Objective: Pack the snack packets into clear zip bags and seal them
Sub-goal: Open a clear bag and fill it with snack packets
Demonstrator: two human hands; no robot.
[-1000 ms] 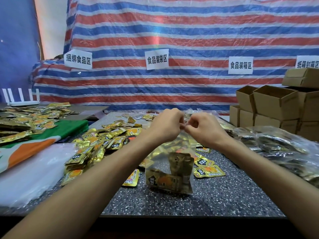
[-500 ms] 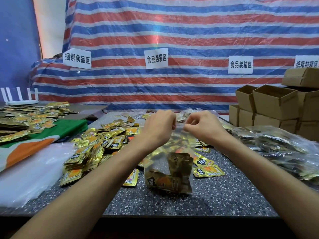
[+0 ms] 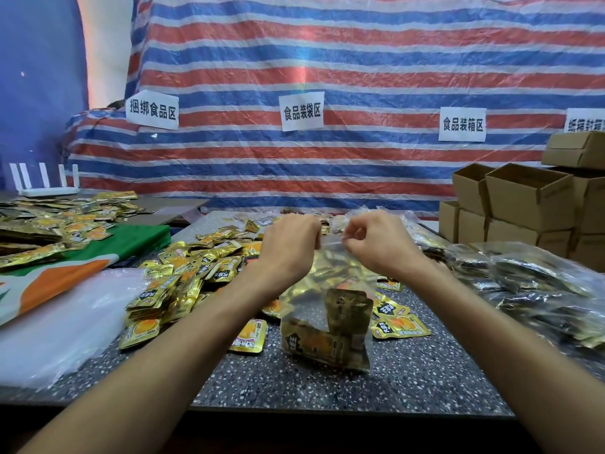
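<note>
Sealing seems underway: left grip (image 3: 289, 244) and right grip (image 3: 376, 245) each pinch the filled zip bag's (image 3: 327, 309) mouth; next, press its strip closed across.

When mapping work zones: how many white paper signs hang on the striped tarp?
4 paper signs: far left, centre, right of centre, and one cut off at the right edge. More may lie out of frame.

Clear zip bag (image 3: 330, 276) upright, gold snack pkts (image 3: 327, 344) at btm.
</note>
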